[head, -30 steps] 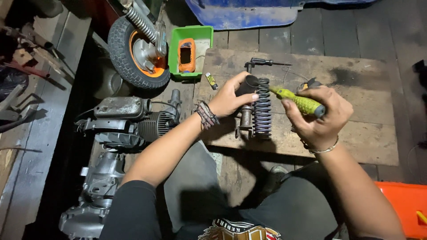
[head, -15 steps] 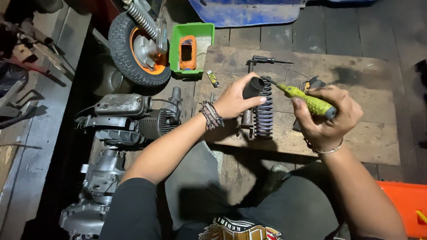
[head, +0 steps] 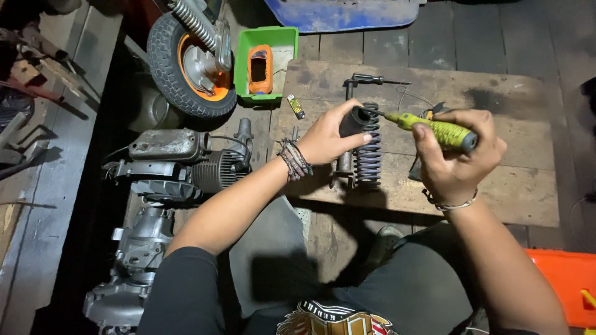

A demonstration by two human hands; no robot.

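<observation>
While your left hand (head: 328, 136) wraps around the dark upper end of the shock absorber (head: 360, 146), your right hand (head: 456, 155) is closed in a fist around the yellow-green handle of a screwdriver (head: 428, 127). You hold the shock absorber upright near the middle of the wooden board (head: 528, 186), its lower end resting on the board towards the near edge, and its coil spring shows just to the right of your left fingers. Your left fingers are curled tight about the top cap, thumb underneath. Your right hand points the screwdriver leftward, so that its tip meets the top of the spring just beside your left fingertips. Whether the tip sits between the coils or only against them cannot be told.

Behind your hands, towards the far edge of the board, lies a dark metal tool (head: 366, 80) with a thin rod. Close to the board's far left corner lies a small yellow lighter (head: 297, 106). Just beyond that corner, off the board, stands a green plastic bin (head: 276, 43) with an orange object inside it. Left of the bin leans a small wheel (head: 186, 68) with a black tyre and an orange rim. On the floor to the left of the board lies a grey engine (head: 167, 164), next to your left forearm. An orange box (head: 559, 279) sits beside your right elbow, past the board's near right corner.
</observation>
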